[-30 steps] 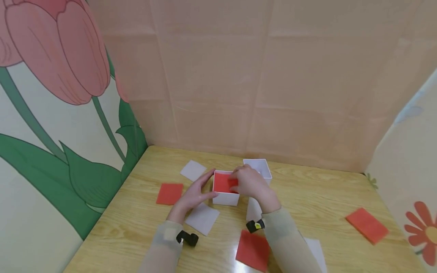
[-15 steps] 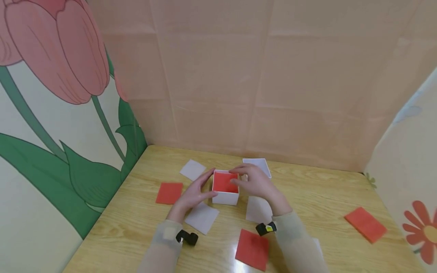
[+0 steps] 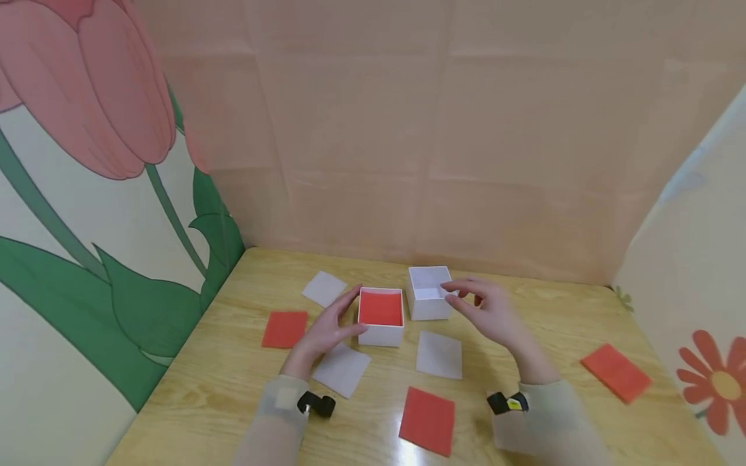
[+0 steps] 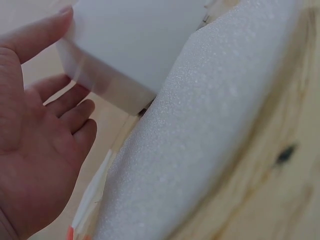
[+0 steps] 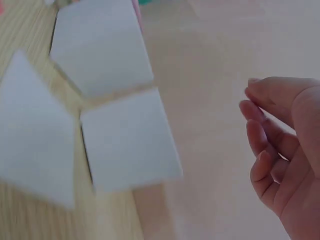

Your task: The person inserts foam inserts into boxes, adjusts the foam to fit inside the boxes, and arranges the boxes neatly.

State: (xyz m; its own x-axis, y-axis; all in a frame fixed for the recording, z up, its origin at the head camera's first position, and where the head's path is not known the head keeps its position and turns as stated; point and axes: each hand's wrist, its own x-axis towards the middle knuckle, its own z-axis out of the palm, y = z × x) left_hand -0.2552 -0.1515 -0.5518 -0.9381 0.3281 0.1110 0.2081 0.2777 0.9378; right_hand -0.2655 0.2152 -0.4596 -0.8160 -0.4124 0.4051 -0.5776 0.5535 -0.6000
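My left hand (image 3: pixel 326 333) holds a small square white box (image 3: pixel 380 336) by its left side, thumb at the front corner and fingertips at the back one. A red square sheet (image 3: pixel 380 309) lies inside this box. In the left wrist view my thumb touches the white box (image 4: pixel 135 40), and the other fingers curl loosely against its side. My right hand (image 3: pixel 489 314) hovers at the right edge of a second white box (image 3: pixel 430 310), which has a bare interior. Loosely bent, the right hand's fingers hold nothing in the right wrist view.
White foam sheets lie on the table, one (image 3: pixel 342 370) under my left wrist, one (image 3: pixel 440 355) before the second box and one (image 3: pixel 324 288) behind. Red squares lie at the left (image 3: pixel 284 329), front (image 3: pixel 427 421) and right (image 3: pixel 616 373). A pinkish cloth (image 3: pixel 361 129) hangs behind.
My right hand has come out of the box with the red sheet and moved right, past the second box, which now shows fully. The left hand keeps its place on the first box.
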